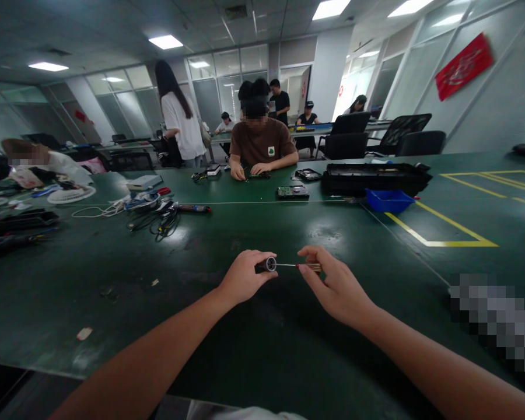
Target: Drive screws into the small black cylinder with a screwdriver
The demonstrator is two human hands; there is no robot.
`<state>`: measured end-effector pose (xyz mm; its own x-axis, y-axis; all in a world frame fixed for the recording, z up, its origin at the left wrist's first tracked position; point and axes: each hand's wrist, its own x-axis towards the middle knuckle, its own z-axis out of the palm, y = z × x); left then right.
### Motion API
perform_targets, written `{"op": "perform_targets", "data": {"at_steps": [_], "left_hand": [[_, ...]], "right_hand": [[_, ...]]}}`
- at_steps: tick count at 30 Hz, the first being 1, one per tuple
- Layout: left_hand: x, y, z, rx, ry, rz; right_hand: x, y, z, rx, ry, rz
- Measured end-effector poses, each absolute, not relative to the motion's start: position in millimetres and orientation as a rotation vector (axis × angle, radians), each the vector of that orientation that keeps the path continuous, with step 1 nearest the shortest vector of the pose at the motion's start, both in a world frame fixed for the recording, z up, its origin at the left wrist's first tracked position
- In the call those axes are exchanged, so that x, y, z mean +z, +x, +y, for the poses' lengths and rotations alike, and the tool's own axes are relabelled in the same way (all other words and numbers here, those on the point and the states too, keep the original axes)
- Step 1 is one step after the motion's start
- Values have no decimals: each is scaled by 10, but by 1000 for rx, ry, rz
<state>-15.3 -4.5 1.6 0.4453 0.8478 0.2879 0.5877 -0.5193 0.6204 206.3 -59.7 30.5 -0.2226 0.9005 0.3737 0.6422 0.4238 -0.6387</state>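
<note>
Over the near middle of the green table, my left hand [245, 274] is closed around a short dark cylinder [270, 265] with a pale ring at its open end. My right hand [332, 283] grips a screwdriver [310, 267] by its handle, which has a red collar and gold-coloured stripes. The thin shaft points left and its tip meets the cylinder's ring end; whether it sits inside cannot be made out. My fingers hide most of the cylinder's body and part of the handle.
On the green table [227, 227] lie a blue tray [389, 200], a long black casing [371, 178] and a hard drive [293, 192]. Bundled cables [157, 216] and a white fan grille [71, 194] are at left. A person in brown [262, 143] works opposite.
</note>
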Motion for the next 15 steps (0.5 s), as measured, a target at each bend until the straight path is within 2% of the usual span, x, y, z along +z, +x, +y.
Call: {"op": "perform_targets", "data": {"at_steps": [6,15], "left_hand": [[4,-138,-43,810,2283,1200],[12,-144,-39,820,2270,1217]], "right_hand": [[323,2065,-557,517,-1396,-1940],[294,2063,-584,511,-1313,-1943]]}}
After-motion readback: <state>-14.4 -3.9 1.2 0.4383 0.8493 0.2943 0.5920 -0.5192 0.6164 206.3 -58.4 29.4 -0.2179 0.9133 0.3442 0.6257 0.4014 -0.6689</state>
